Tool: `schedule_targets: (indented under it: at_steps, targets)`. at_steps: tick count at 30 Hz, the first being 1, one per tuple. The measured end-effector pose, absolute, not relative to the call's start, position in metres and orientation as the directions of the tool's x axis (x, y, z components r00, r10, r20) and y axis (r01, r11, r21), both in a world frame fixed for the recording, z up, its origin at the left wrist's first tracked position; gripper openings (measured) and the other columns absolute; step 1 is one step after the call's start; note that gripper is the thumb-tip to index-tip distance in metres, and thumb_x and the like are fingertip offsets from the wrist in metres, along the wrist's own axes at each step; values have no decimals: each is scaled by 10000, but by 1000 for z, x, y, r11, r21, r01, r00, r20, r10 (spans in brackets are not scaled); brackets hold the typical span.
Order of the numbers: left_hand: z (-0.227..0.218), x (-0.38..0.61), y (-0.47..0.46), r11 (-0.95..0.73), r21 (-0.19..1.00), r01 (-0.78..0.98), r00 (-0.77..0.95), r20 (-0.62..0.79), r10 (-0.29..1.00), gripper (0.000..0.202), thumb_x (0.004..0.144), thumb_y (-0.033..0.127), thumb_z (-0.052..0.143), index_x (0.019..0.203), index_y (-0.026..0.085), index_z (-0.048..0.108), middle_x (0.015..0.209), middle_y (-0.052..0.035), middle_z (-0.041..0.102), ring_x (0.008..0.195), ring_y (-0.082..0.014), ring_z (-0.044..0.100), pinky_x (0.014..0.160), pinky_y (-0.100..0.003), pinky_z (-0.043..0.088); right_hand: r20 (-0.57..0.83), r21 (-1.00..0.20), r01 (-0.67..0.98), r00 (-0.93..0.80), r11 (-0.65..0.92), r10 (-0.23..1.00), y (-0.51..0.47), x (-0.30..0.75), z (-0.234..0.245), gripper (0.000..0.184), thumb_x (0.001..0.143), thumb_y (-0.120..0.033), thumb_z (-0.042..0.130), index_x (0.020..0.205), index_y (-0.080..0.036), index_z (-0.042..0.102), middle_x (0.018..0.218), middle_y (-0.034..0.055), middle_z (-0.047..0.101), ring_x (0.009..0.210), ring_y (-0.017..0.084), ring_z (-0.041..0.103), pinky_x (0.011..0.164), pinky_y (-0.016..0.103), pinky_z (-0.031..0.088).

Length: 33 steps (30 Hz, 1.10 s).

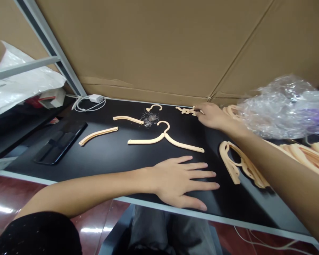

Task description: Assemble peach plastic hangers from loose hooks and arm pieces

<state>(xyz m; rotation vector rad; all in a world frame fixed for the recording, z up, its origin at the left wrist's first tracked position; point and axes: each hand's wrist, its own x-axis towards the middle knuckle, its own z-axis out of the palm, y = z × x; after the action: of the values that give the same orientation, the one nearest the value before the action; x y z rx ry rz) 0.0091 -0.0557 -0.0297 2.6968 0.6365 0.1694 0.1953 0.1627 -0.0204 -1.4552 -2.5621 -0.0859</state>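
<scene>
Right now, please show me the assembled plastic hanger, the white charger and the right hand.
Assembled plastic hanger (164,135): head view, on the joint below the hook.
White charger (96,98): head view, on its block body.
Right hand (211,116): head view, on the back of the hand.

A packing workroom: plastic hanger parts (146,141) lie on a black workbench (117,159), with flattened cardboard (149,46) behind the workbench and a glossy red floor (5,191) below it.

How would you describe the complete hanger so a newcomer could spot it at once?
Start at the black tabletop against the big cardboard sheet, then look just beyond the left hand. There lies a cream hanger, hook pointing away and both arms spread wide. Unlike the two loose arms and the loose hook to its left, it is joined in one piece.
</scene>
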Motion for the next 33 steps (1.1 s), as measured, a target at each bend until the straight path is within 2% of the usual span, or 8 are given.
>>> schedule_targets:
  at_steps: [6,14,18,21,23,27,31,33]
  targets:
    - [-33,8,-55,-870,335,361,888,161,430,605,1017,509,479,1502,148,498,1599,-85,448,1532,-274,345,1294,-475,228,193,-24,811,-569,584,799,171,163,-25,453,960,-200,428,1352,-101,632,1439,175,610,1335,304,546,1104,437,432]
    - [-32,8,-56,-881,302,364,883,190,429,586,1008,499,499,1476,149,535,1570,-90,488,1504,-275,398,1279,-476,283,138,61,803,-594,592,792,159,143,-27,333,954,-227,461,1089,-151,757,1148,169,747,1078,306,671,903,418,503]
    - [-30,8,-57,-880,304,364,887,174,427,588,1008,482,514,1480,131,527,1573,-99,482,1507,-288,390,1279,-494,276,168,81,776,-629,625,759,153,153,-22,354,979,-246,425,1066,-179,761,1142,154,747,1137,309,634,949,447,477]
    - [-31,8,-57,-872,318,372,885,162,437,587,1008,482,515,1485,139,522,1581,-93,471,1514,-285,379,1280,-501,274,278,69,702,-696,709,662,150,164,-16,418,1016,-274,346,1102,-163,740,1183,162,732,1179,306,611,1001,469,453]
    - [-32,8,-57,-866,331,376,880,167,445,581,1009,486,512,1484,151,525,1585,-86,465,1518,-275,372,1285,-497,263,434,31,650,-693,759,576,145,172,-9,455,1041,-317,302,1139,-155,717,1243,169,713,1227,291,594,1047,452,438]
    - [-35,7,-56,-852,376,363,874,180,451,569,1009,480,517,1478,157,531,1583,-90,468,1524,-279,361,1288,-512,244,701,-101,647,-492,756,515,116,188,8,390,1042,-426,386,1152,-212,693,1221,147,730,1178,259,638,1056,414,451]
    - [-36,4,-55,-835,422,353,862,199,465,552,1003,472,541,1463,167,546,1574,-90,482,1522,-274,365,1287,-519,245,706,-222,670,-390,709,591,73,205,12,337,969,-524,538,1041,-266,742,849,72,757,788,237,682,815,415,538]
    - [-36,3,-54,-827,440,349,854,215,474,542,992,478,567,1447,184,561,1562,-89,498,1516,-271,379,1285,-514,254,691,-381,630,-293,677,661,57,210,8,317,907,-529,630,1010,-262,766,726,45,718,623,207,630,692,401,541]
